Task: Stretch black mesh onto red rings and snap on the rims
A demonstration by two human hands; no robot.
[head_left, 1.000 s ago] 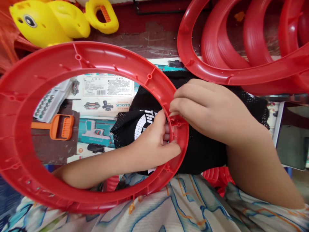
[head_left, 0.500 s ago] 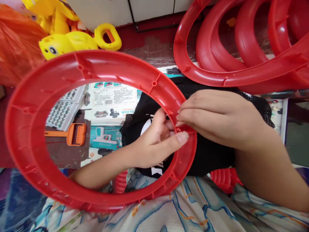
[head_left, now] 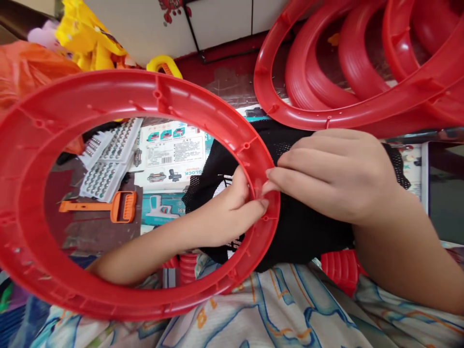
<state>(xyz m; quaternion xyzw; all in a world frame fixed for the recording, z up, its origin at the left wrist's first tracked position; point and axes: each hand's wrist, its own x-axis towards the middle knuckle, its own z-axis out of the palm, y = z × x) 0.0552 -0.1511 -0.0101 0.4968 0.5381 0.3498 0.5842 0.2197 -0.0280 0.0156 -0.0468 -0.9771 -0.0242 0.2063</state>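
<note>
A large red plastic ring (head_left: pixel 123 304), hollow-sided with ribs and small screw bosses, is tilted up over my lap. My left arm passes through its opening. My left hand (head_left: pixel 235 208) grips the ring's right side, thumb on the ribbed channel and the other fingers partly hidden behind the rim. My right hand (head_left: pixel 333 174) is closed in a pinch against the same part of the ring, beside my left thumb. Whatever lies between its fingertips is too small or hidden to make out. Black mesh fabric (head_left: pixel 308 241) lies beneath both hands.
More red rings (head_left: pixel 326 118) stand at the back right. Through the ring show a plastic tray of small metal balls (head_left: pixel 103 181), an orange handle piece (head_left: pixel 123 207) and printed boxes (head_left: pixel 172 150). Yellow toys (head_left: pixel 90 41) and an orange bag (head_left: pixel 32 67) lie back left. A dark-screened device (head_left: pixel 445 188) sits right.
The ring has shifted left and turned clockwise in my left hand, so its ribs and bosses sit further round. My right hand still pinches at the ring's right side.
</note>
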